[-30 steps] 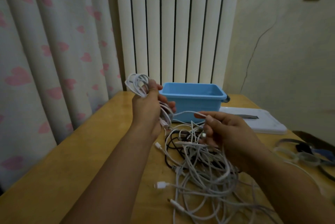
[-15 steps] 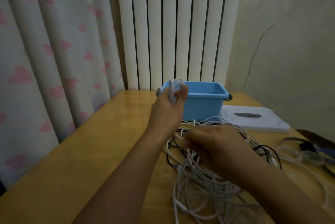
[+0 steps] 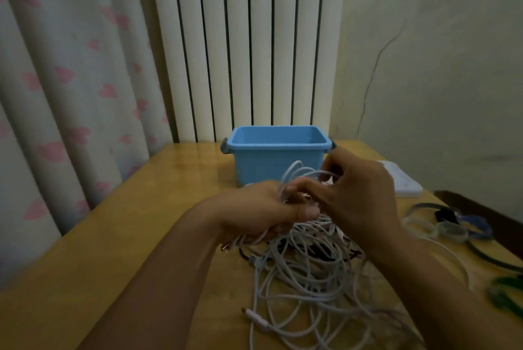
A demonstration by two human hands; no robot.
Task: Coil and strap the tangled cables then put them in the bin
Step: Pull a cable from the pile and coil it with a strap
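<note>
Head view puts us right over the action: the left hand (image 3: 254, 209) is clenched around a bundle of white cable loops (image 3: 300, 172), its fingers (image 3: 307, 212) curled tight with the thumb laid across the front. We see the loops arching up out of that fist, just in front of the blue bin (image 3: 278, 161). The right hand (image 3: 358, 194) meets it from the other side, its fingers (image 3: 304, 187) bent in and pinching at the same loops, touching the left hand.

Below both hands, the tangled cables (image 3: 305, 279) sprawl on the desk (image 3: 121, 236), mostly white with a few dark strands threaded through, and a white plug (image 3: 254, 317) lies at the near edge of the heap. The bin stands upright behind the pile, near the radiator (image 3: 240, 46).

We cannot tell how many turns sit in the fist, since the palms cover the middle of the bundle. Motion blur softens the loops. Off to the right, some straps (image 3: 450, 226) lie near the desk's edge, dim and hard to make out, and a white flat object (image 3: 404, 182) is half hidden behind the right hand.
</note>
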